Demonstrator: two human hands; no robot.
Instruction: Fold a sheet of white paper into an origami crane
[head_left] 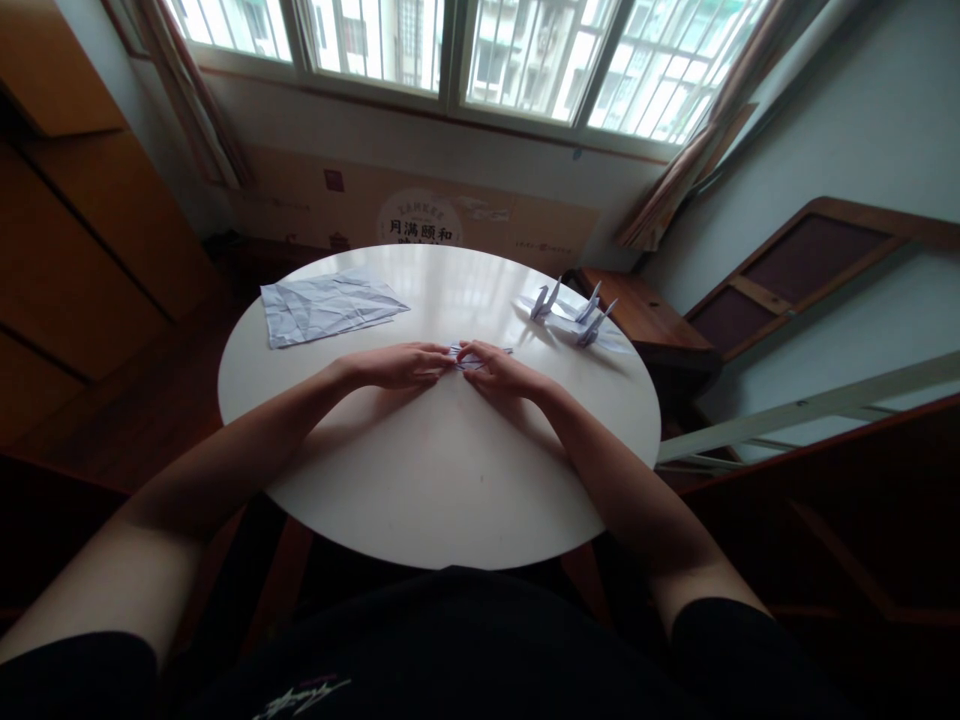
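Observation:
A small piece of folded white paper [471, 357] lies on the white round table [450, 480], partly covered by my fingers. My left hand [401, 366] comes in from the left, fingers stretched toward the paper and their tips on its left end. From the other side, my right hand [501, 370] has its fingers bent over the paper, thumb and fingertips gripping it. Both hands rest low, close to the tabletop, with their fingertips nearly meeting. The exact folds under the fingers are too small to make out.
Creased white paper sheets [322, 308] lie at the table's back left. Several folded paper cranes [589, 322] stand at the back right. Beyond are a barred window [375, 40], a wooden cabinet [67, 240] and a low wooden stand [637, 310].

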